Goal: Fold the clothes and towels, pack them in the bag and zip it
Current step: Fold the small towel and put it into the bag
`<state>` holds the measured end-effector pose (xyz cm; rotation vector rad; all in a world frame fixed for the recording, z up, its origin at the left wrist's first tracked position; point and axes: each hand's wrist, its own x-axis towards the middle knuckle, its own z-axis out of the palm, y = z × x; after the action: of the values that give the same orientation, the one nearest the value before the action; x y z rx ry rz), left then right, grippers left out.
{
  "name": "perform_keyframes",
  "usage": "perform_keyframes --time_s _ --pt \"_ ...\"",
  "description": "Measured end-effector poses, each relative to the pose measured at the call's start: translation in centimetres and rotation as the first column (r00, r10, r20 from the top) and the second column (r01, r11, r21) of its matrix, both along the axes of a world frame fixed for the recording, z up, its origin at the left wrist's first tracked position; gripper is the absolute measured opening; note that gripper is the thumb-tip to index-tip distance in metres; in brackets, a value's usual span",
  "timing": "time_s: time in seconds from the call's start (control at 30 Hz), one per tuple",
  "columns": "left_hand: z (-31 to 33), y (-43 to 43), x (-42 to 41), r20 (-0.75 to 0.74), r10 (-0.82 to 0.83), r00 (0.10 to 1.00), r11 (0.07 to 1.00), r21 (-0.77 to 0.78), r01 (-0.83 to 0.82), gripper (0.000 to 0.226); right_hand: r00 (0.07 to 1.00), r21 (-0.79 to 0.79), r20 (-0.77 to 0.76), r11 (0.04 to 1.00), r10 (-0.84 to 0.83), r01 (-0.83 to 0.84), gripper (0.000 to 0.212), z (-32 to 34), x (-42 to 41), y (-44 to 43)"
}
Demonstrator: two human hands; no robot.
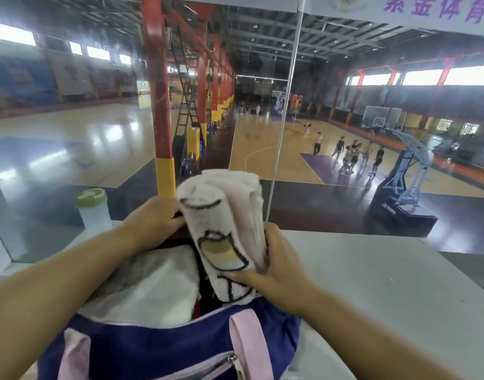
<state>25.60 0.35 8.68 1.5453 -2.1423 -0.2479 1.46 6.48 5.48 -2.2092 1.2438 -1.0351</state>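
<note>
Rolled cream terry towel with cartoon print (224,229): gripped by right hand (273,270), held over open navy fabric bag (158,349), near, partly cut off. Left hand (153,218): fingertips hidden behind towel, grip cannot be told.

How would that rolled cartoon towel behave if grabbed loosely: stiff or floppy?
Probably floppy: the towel is soft pile rolled in loose layers, shaped mostly by the grip of the right hand. Likely light, since that one hand seems to carry it over the bag. It looks fuzzy, so hardly slippery, but it may unroll if released.
</note>
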Motion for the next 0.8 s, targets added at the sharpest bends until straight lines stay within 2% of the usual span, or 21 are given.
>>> perform_keyframes --time_s 0.07,0.13,0.2,0.33,0.43,0.63,0.8 --pt "0.5 -0.7 0.8 -0.026 -0.003 1.0 0.998 0.06 0.004 0.029 0.978 -0.044 -0.196 0.995 0.075 -0.085 0.054 -0.4 0.5 -0.5" --pt "1.2 -1.1 1.0 -0.047 -0.033 0.998 0.993 0.111 0.038 0.012 0.92 -0.144 -0.37 0.971 0.127 -0.192 0.047 -0.8 0.9 -0.7" --pt "1.8 -1.0 0.7 -0.107 -0.072 0.992 0.989 0.12 0.085 0.011 0.859 -0.221 -0.492 0.934 0.143 -0.282 0.043 -1.0 1.2 -0.6" --pt "2.3 -0.8 0.4 -0.203 -0.134 0.97 0.981 0.111 0.159 0.012 0.789 -0.289 -0.6 0.884 0.132 -0.368 0.041 -1.6 3.6 -0.4" --pt "2.8 -0.8 0.2 -0.185 -0.147 0.972 0.981 0.097 0.167 0.011 0.718 -0.315 -0.695 0.877 0.048 -0.364 0.044 -2.0 5.0 -0.6" --pt "3.4 0.1 0.8 -0.13 -0.122 0.984 0.991 0.041 0.129 0.028 0.561 -0.185 -0.828 0.942 0.004 -0.279 0.043 1.0 3.2 0.0" --pt "3.4 0.5 0.2 -0.069 -0.109 0.992 0.994 0.02 0.111 0.009 0.423 -0.059 -0.906 0.976 0.035 -0.207 0.038 4.1 1.2 0.3"
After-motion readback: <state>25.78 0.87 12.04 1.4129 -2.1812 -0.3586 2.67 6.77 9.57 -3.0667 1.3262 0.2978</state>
